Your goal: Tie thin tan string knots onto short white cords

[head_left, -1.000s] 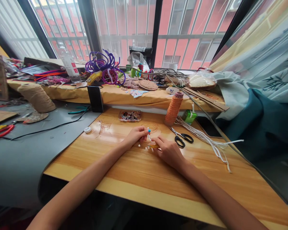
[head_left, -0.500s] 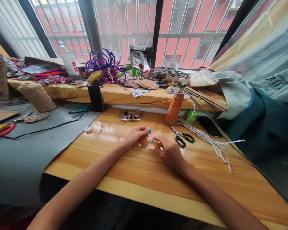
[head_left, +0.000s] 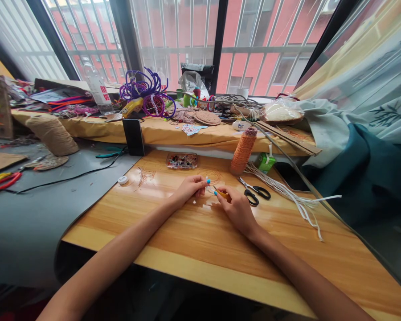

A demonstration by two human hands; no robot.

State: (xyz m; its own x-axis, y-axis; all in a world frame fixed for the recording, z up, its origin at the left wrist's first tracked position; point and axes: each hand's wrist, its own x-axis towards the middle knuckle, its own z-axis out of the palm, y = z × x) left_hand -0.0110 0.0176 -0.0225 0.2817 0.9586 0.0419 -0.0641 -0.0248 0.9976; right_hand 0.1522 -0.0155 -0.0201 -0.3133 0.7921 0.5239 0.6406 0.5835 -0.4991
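Over the wooden table [head_left: 173, 240], my left hand [head_left: 193, 185] is closed in a pinch on a short piece of white cord [head_left: 210, 190]. The cord bends out between my two hands. My right hand [head_left: 235, 207] is closed around a small yellow pointed tool [head_left: 223, 195], its thin tip aimed up and left at the cord. The tool's exact kind is too small to make out. Black-handled scissors [head_left: 252, 196] lie just right of my right hand, beside a bundle of white cords [head_left: 297, 200].
Beyond my hands stand a clear box of beads [head_left: 182, 161], an orange thread cone [head_left: 243, 151] and a green carton [head_left: 265, 162]. A white lid [head_left: 122, 180] and loose thread [head_left: 143, 177] lie at left. A cluttered sill [head_left: 160, 133] runs along the back.
The yellow tool has turned in my right hand, and its tip now points up toward the cord. My right fingers have shifted slightly; my left hand has stayed in place.
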